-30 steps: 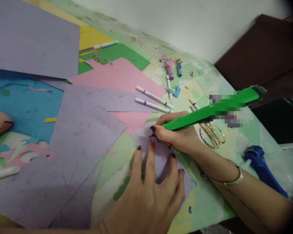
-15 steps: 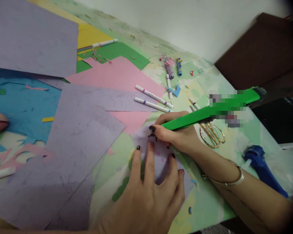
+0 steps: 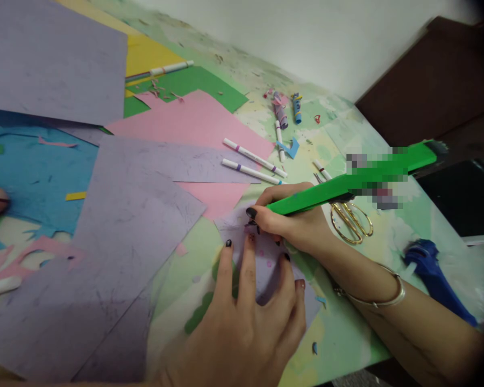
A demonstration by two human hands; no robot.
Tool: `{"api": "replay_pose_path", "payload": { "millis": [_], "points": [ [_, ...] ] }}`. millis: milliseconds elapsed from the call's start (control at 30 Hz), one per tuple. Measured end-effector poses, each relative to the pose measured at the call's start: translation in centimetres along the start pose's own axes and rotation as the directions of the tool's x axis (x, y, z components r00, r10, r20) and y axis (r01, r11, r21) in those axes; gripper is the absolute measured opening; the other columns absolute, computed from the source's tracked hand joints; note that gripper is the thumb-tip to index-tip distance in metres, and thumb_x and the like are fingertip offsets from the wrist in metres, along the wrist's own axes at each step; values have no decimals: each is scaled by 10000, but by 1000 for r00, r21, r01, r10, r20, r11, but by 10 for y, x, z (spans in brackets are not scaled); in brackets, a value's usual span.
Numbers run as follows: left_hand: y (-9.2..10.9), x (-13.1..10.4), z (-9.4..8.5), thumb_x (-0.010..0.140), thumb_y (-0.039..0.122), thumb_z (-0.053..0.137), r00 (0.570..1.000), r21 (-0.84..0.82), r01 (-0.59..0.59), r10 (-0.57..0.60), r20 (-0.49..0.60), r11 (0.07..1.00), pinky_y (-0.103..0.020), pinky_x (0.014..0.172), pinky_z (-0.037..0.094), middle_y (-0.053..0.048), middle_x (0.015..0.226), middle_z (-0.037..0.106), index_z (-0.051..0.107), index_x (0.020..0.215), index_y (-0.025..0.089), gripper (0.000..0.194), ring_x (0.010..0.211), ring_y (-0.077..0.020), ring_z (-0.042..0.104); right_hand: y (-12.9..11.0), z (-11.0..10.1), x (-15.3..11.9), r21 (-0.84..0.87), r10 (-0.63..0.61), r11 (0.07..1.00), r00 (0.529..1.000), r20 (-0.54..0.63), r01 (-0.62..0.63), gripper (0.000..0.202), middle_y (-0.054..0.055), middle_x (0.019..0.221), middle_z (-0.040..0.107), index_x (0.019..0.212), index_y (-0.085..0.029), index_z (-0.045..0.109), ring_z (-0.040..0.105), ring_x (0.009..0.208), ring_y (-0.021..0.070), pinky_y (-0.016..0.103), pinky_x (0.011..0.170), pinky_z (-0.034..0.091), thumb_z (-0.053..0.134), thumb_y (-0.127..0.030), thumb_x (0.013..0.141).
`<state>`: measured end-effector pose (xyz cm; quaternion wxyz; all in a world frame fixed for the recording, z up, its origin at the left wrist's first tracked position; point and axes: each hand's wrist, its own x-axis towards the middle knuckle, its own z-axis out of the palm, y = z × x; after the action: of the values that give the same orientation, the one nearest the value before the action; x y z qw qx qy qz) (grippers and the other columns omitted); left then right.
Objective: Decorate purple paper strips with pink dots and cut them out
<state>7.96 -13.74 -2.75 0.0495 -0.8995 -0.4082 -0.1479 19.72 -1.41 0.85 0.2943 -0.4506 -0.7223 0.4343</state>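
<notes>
My right hand [image 3: 290, 217] is closed in a pen-like grip round a long green utility knife [image 3: 306, 194], held slanting up to the right. The knife's tip meets a small piece of purple paper [image 3: 270, 277] by the thumb, mostly hidden by the fingers. Small pink marks show on that paper. My left hand [image 3: 246, 317] lies over the same piece with its fingers spread, fingertips on the paper just below the knife tip.
Large purple sheets [image 3: 133, 226] and a pink sheet [image 3: 201, 123] lie to the left. White markers [image 3: 254, 157] rest beyond the hands. Gold-handled scissors [image 3: 349, 223] and a blue tape dispenser [image 3: 435, 282] are at the right. Two decorated paper rolls [image 3: 297, 109] lie at the back.
Both hands stay in nearly the same place on the small purple paper. The far end of the green utility knife has shifted slightly up and right.
</notes>
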Motion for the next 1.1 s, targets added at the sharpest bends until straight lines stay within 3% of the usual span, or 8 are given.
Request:
{"api": "replay_pose_path", "payload": {
  "millis": [267,667,1100],
  "points": [
    [1,-1,1,871,384,452,1000,11,2,-1,-7,1000,-714,944,323,-121,1396,413,432,1312,211,474,1190,-516,423,3,-1,0,-75,-90,993,996,20,91,204,-58,449,474,525,-148,580,362,410,33,156,380,304,632,-228,705],
    [1,-1,0,862,400,441,1000,15,2,-3,7,1000,-706,958,307,-113,1409,397,426,1325,213,499,1215,-525,385,-1,1,0,-67,-11,998,1000,-4,10,187,-55,451,449,519,-149,570,365,423,41,166,380,294,626,-219,683],
    [0,-2,0,880,399,420,1000,21,-3,3,16,1000,-702,951,318,-113,1412,386,413,1333,211,490,1211,-537,381,0,0,1,-65,-10,998,1000,-11,9,194,-53,446,439,511,-152,564,369,425,47,177,382,289,619,-208,688]
  ]
}}
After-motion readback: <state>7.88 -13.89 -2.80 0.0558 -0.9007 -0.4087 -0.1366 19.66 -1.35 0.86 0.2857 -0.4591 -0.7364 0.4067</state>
